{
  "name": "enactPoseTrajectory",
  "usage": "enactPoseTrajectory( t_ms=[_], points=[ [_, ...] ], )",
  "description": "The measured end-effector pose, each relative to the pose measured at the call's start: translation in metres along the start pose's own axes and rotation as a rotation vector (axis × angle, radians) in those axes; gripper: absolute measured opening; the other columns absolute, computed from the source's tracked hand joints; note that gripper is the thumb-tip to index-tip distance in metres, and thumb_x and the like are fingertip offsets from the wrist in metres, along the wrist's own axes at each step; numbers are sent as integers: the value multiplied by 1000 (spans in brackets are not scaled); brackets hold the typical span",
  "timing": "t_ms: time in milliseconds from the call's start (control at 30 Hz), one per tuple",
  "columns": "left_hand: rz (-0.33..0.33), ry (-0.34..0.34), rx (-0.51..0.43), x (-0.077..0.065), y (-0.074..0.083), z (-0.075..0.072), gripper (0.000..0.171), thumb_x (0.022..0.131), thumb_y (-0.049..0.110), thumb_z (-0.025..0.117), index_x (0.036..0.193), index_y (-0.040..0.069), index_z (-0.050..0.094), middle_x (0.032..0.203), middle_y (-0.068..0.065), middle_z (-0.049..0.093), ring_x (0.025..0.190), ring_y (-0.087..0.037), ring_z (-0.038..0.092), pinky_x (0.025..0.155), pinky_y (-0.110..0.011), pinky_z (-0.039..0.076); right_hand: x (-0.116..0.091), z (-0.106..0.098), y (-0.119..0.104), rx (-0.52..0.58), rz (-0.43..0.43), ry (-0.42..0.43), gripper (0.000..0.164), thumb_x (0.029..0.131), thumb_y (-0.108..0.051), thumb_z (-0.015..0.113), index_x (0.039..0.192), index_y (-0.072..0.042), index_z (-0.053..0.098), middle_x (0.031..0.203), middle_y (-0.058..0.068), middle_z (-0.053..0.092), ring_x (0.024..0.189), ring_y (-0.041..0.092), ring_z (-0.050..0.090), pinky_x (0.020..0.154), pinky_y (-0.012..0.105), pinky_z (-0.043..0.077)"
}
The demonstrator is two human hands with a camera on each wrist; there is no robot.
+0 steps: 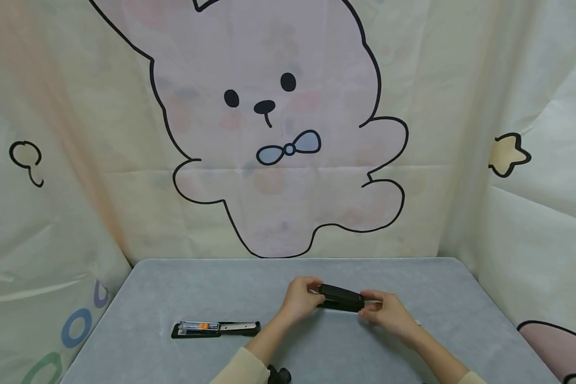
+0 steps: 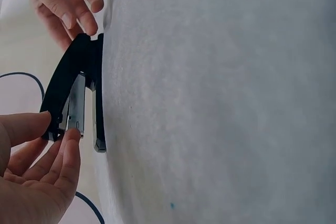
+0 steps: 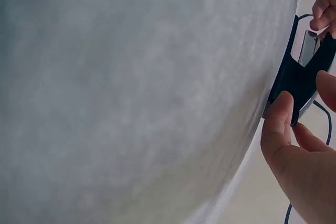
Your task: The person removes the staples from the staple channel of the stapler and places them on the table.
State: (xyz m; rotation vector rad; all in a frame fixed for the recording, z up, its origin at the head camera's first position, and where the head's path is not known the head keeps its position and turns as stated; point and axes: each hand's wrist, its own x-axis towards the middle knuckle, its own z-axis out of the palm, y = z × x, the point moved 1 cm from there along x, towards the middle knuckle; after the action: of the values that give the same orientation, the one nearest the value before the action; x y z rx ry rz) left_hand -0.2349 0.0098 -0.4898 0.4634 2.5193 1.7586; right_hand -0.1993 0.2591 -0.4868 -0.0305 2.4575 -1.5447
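The stapler (image 1: 342, 298) is held left to right, its front end pinched by the left grip (image 1: 300, 296), its hinged end by the right grip (image 1: 389, 313).

A person's left grip (image 1: 303, 297) pinches the left end of a long black stapler (image 1: 342, 297), while the right grip (image 1: 386, 313) holds its right end. On the grey, cloth-covered bench (image 1: 206, 288) lies a slim black tool (image 1: 216, 329) with clear, orange and silver parts; behind hangs a cream printed curtain (image 1: 288, 186).
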Motion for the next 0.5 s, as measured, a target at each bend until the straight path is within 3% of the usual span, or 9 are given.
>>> enactPoseTrajectory(
  t_ms=[233, 500],
  points=[
    [-11, -11, -19, -5, 0, -3, 29, 83, -8, 78, 112, -4, 76, 95, -9, 75, 77, -14, 69, 63, -26, 54, -2, 1, -2, -6, 6, -19, 68, 91, -7, 79, 146, 15, 47, 100, 11, 76, 93, 23, 72, 77, 40, 58],
    [-18, -14, -53, -7, -1, -3, 29, 82, -9, 78, 111, -4, 75, 92, -8, 74, 75, -13, 69, 62, -25, 53, -2, 5, -4, -48, 40, 37, 66, 87, -8, 83, 144, 10, 54, 113, 10, 72, 94, 22, 70, 75, 41, 57]
  ],
)
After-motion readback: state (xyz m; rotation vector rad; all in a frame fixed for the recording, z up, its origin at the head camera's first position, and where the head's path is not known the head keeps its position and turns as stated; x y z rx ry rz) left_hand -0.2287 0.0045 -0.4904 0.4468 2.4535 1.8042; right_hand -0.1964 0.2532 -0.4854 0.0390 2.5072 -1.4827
